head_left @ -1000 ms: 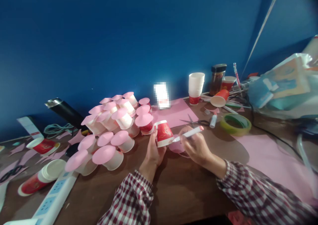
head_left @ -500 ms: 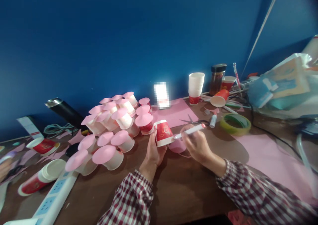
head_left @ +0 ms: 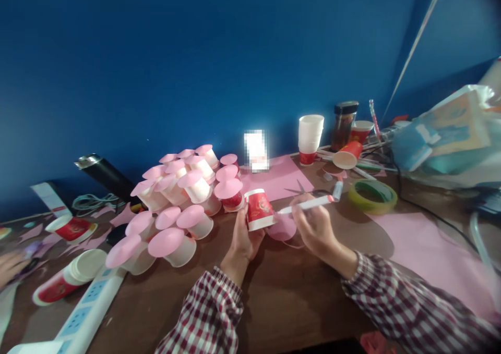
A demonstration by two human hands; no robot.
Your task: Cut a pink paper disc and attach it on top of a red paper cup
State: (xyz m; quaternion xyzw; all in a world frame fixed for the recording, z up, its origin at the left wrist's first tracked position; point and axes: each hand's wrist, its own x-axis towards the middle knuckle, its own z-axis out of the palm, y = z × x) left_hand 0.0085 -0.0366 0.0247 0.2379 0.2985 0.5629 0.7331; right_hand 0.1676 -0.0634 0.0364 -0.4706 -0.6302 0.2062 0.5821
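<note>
Head view, left hand: I see the left hand (head_left: 243,242) wrapped around the red cup (head_left: 260,209), over the table (head_left: 289,302).
Red cup: it is up off the wood, a bit tipped, with its wide end down.
Right hand: the right hand (head_left: 316,226) pinches the white marker (head_left: 313,203) and is apart from the left one.
Marker tip: it is right beside the cup's low edge; I can't tell if they touch.
Pink circle: the pink circle (head_left: 282,230) lies between the hands, under the marker.
Cups with pink hats: a big bunch of hat cups (head_left: 171,243) sits to the person's left.
Behind the hands: the scissors (head_left: 299,189) lie by a pink sheet (head_left: 278,174), near a tall cup stack (head_left: 310,135).
Right side: the yellow tape roll (head_left: 371,208) lies flat.
Far left: another person's hand (head_left: 10,266) is there, all blurry.
</note>
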